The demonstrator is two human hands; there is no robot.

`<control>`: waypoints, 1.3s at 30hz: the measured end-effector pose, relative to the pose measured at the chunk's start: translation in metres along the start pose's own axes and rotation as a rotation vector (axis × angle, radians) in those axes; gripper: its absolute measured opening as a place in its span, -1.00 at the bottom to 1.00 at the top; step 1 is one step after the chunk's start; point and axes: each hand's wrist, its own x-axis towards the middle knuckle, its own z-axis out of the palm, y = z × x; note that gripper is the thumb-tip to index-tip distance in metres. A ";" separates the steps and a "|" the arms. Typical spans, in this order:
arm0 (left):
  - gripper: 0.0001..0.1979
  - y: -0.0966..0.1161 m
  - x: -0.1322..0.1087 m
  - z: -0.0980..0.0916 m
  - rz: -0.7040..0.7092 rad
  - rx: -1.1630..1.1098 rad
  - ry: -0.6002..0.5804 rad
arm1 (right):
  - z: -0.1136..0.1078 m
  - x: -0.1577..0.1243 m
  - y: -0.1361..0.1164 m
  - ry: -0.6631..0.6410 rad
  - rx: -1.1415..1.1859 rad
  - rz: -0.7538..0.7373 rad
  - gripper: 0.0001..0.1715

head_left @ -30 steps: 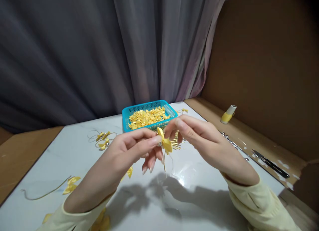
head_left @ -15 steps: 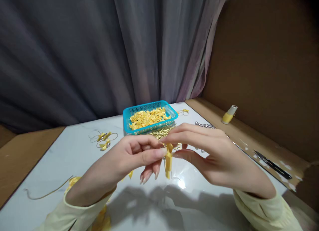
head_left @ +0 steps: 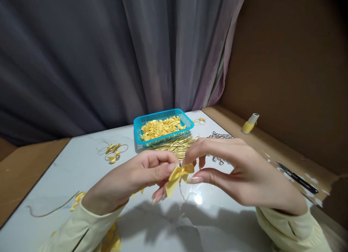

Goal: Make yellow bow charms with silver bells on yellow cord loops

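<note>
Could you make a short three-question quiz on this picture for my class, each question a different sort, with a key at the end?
1. True or false: the left hand holds a yellow bow.

2. Multiple choice: seen from the wearer's side, where is the bundle of gold strands relative to the turquoise basket?
A) inside it
B) on its near side
C) behind it

3. Fill in the blank: in the picture, the black-handled tool lies to the ____ of the right hand.

Key: 1. True; 2. B; 3. right
</note>
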 end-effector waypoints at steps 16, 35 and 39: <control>-0.79 0.010 -0.013 0.019 0.074 0.146 0.134 | 0.007 -0.007 0.001 0.131 -0.439 -0.458 -0.76; -0.74 0.011 -0.022 0.027 0.164 0.506 0.405 | 0.009 -0.005 -0.011 -0.009 -0.056 0.128 -0.81; -0.75 0.009 -0.020 0.023 0.177 0.382 0.359 | 0.008 -0.005 -0.012 -0.016 -0.026 0.154 -0.79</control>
